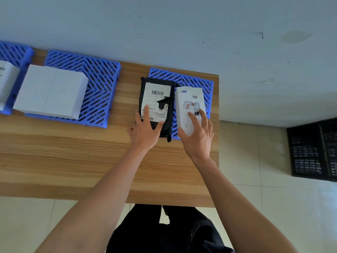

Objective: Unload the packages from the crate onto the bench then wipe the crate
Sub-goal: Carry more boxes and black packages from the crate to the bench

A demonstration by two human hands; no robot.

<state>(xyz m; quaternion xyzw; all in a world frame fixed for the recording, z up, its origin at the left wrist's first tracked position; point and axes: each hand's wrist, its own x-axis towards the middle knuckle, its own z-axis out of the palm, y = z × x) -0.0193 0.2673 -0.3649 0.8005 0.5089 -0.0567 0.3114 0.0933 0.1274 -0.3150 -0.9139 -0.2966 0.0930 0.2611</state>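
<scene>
A black mailer bag with a torn white shipping label (pixel 156 105) lies on the wooden bench (pixel 91 152), partly over a blue slatted mat (pixel 182 77). My left hand (pixel 145 130) rests on its near end, fingers spread over the label. Beside it to the right a white product box (pixel 189 106) lies on the same mat. My right hand (pixel 198 136) holds that box at its near end, thumb on one side and fingers on top. A black crate (pixel 313 150) stands on the floor at the right.
A second blue mat (pixel 94 84) at the left carries a large white box (pixel 52 91). A third blue mat (pixel 14 53) with another white box (pixel 5 81) is cut off at the far left. The blue-grey wall runs behind the bench. Pale tiles cover the floor.
</scene>
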